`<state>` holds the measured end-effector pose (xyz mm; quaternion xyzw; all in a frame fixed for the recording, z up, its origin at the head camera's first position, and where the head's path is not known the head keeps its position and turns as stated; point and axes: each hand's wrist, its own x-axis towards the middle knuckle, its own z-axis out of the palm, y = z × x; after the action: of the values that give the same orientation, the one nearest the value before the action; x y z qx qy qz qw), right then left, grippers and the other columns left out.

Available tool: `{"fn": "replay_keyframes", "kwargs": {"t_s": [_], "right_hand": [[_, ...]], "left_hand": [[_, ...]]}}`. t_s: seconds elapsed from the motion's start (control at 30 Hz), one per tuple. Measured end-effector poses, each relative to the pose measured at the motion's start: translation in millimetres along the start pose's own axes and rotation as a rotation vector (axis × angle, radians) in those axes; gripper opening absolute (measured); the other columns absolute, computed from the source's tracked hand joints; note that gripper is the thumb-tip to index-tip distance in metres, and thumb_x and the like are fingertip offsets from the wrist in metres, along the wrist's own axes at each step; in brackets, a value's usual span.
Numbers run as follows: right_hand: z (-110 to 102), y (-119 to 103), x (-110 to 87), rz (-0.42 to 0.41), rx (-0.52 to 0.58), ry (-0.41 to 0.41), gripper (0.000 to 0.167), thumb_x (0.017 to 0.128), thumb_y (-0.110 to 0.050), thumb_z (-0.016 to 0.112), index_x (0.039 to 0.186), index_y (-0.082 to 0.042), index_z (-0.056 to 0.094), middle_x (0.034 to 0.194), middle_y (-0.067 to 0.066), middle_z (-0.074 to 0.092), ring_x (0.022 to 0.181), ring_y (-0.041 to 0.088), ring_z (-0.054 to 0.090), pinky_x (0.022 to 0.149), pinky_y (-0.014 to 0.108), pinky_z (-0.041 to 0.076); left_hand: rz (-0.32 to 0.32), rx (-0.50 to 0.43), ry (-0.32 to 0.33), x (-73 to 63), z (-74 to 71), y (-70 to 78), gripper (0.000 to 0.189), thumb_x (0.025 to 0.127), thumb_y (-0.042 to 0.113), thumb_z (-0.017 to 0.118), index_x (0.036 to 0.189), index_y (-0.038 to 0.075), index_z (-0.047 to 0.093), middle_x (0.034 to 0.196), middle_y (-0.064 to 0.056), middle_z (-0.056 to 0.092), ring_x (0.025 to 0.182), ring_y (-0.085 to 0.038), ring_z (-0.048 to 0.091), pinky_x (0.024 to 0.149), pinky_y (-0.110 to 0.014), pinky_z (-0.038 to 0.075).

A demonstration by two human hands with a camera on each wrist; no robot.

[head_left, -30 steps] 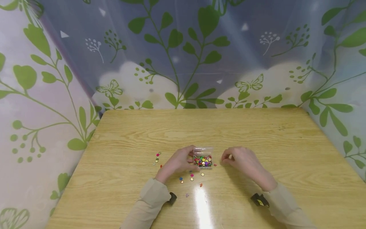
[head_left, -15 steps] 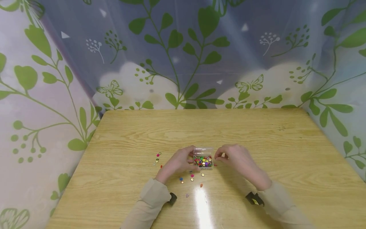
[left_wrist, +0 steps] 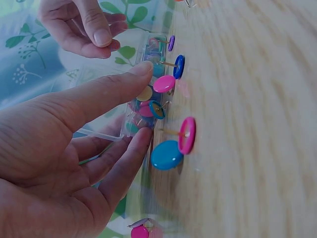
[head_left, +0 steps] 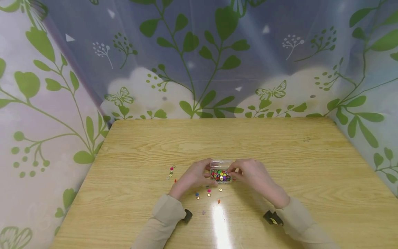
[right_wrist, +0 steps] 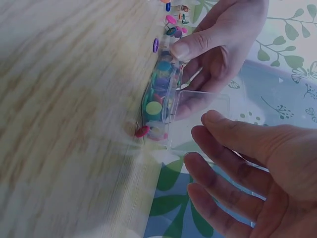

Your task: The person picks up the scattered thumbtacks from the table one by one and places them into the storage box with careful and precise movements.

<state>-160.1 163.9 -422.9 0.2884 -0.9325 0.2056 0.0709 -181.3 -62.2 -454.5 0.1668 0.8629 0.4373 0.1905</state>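
Observation:
A small clear plastic box [head_left: 221, 164], lid raised at the back, holds many colourful thumbtacks [head_left: 221, 175]. My left hand [head_left: 193, 177] grips its left side, thumb at the front and fingers behind. Over the box's right end, my right hand [head_left: 255, 177] has thumb and index tips close together. In the right wrist view the right hand [right_wrist: 247, 168] is loosely curved, and no tack shows at its fingertips. A red thumbtack [right_wrist: 142, 131] lies on the table against the box's near end.
Loose thumbtacks lie on the wooden table [head_left: 149, 138], among them a pink one [head_left: 209, 191], an orange one [head_left: 219, 201] and a blue one [head_left: 197, 194]. A short row with a pink thumbtack [head_left: 171, 168] is left of the left hand. A leaf-patterned curtain [head_left: 174, 62] stands behind.
My right hand has moved left from beside the box, so its fingertips are now over the box's right end. The left hand and the box have stayed in place.

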Motion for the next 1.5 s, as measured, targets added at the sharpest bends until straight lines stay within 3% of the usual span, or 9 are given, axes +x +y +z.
{"fn": "replay_keyframes", "kwargs": {"t_s": [0.37, 0.57, 0.73, 0.97, 1.5], "right_hand": [[-5, 11, -4.1, 0.035, -0.045, 0.007, 0.008, 0.083, -0.017, 0.083, 0.088, -0.016, 0.078, 0.08, -0.005, 0.074, 0.061, 0.002, 0.059, 0.052, 0.018, 0.046], [-1, 16, -6.1, 0.072, -0.024, -0.102, 0.008, 0.082, -0.014, 0.083, 0.085, -0.018, 0.077, 0.081, -0.007, 0.074, 0.065, 0.002, 0.062, 0.058, 0.018, 0.05], [5, 17, -6.6, 0.093, 0.022, -0.171, 0.009, 0.083, -0.012, 0.081, 0.086, -0.019, 0.077, 0.083, -0.007, 0.075, 0.068, 0.003, 0.064, 0.06, 0.019, 0.052], [8, 16, -6.1, 0.086, -0.02, -0.149, 0.009, 0.08, -0.014, 0.084, 0.083, -0.02, 0.078, 0.082, -0.006, 0.075, 0.065, 0.004, 0.063, 0.054, 0.019, 0.048], [1, 25, -14.2, 0.124, -0.023, -0.153, 0.004, 0.085, -0.016, 0.08, 0.088, -0.016, 0.078, 0.086, -0.003, 0.076, 0.072, 0.01, 0.068, 0.063, 0.026, 0.056]], "left_hand": [[-0.012, 0.023, 0.006, -1.3, -0.3, 2.7, 0.062, 0.077, 0.016, 0.09, 0.129, 0.01, 0.058, 0.126, -0.013, 0.064, 0.11, -0.028, 0.067, 0.093, -0.037, 0.057], [-0.028, 0.015, 0.005, -1.4, -0.2, 0.8, 0.074, 0.076, 0.017, 0.09, 0.14, 0.008, 0.053, 0.13, -0.015, 0.062, 0.112, -0.028, 0.067, 0.095, -0.037, 0.056], [-0.015, 0.012, 0.006, -1.2, 0.0, 0.4, 0.064, 0.076, 0.016, 0.09, 0.131, 0.011, 0.058, 0.127, -0.014, 0.063, 0.11, -0.028, 0.067, 0.093, -0.037, 0.057], [-0.018, 0.011, 0.002, -2.0, -0.4, 2.0, 0.065, 0.077, 0.015, 0.09, 0.133, 0.01, 0.057, 0.127, -0.012, 0.064, 0.11, -0.027, 0.067, 0.093, -0.036, 0.056], [-0.014, 0.028, -0.002, -2.8, -1.6, 3.1, 0.061, 0.077, 0.015, 0.09, 0.128, 0.009, 0.058, 0.126, -0.013, 0.063, 0.11, -0.027, 0.066, 0.094, -0.036, 0.056]]}}
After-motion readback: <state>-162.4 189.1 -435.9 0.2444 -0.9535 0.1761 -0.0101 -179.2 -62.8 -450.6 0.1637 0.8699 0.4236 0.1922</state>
